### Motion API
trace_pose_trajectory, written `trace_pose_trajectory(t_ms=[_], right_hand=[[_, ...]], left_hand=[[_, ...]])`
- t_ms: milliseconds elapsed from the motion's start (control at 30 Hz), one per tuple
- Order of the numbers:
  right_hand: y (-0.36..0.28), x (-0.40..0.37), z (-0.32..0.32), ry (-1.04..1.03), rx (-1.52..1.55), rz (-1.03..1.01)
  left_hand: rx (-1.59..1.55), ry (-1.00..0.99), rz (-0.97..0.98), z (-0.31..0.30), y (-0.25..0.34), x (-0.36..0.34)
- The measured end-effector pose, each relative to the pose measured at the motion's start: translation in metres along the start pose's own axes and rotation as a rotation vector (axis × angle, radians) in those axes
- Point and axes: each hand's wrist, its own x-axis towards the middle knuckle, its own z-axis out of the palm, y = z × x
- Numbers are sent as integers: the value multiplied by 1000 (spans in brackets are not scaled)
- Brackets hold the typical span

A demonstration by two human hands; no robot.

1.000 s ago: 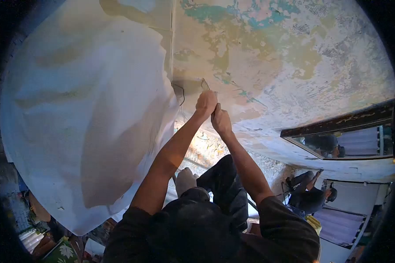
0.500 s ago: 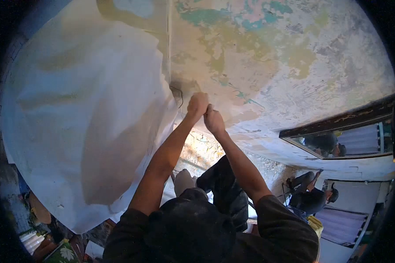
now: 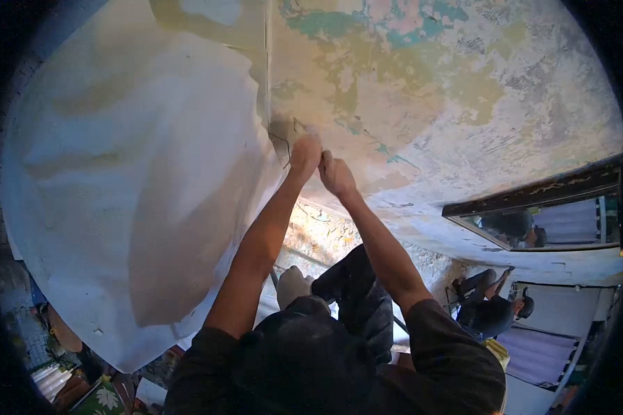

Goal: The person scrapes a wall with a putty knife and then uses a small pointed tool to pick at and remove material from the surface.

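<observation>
Both hands are close together in front of the patchy, worn wall [image 3: 408,90], near a vertical edge. My left hand [image 3: 306,152] is closed, with a thin, blurred tool-like shape showing just above it against the wall. Beside it on the right, my right hand [image 3: 336,174] is closed too, its fingers curled near my left wrist; what it holds is hidden. A dark wire [image 3: 284,146] sticks out of a dark hollow just left of my left hand.
A large pale sheet [image 3: 180,180] hangs on the left. At the right are a dark-framed mirror [image 3: 561,225], a seated person [image 3: 490,312] in dark clothes and a purple curtain [image 3: 540,354]. Rubble-like ground [image 3: 318,232] shows beneath my arms.
Both hands have moved slightly up and to the left along the wall, still close together. The thin shape above my left hand shows more clearly.
</observation>
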Motion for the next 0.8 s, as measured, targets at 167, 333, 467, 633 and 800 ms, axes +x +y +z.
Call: trace_pose_trajectory(t_ms=[167,333,467,633,800], right_hand=[[0,-27,2,5,73,87],[-12,-38,-31,30,68,157],[-2,-26,-17,45,34,121],[-9,-2,-14,12,8,57],[-10,-31,-25,17,61,88]], left_hand=[[-65,-63,-47,18,12,-9],[-270,-111,-247,8,43,-6],[-201,-20,-104,14,34,0],[-97,44,-5,0,3,10],[-55,-39,-20,8,30,-4]])
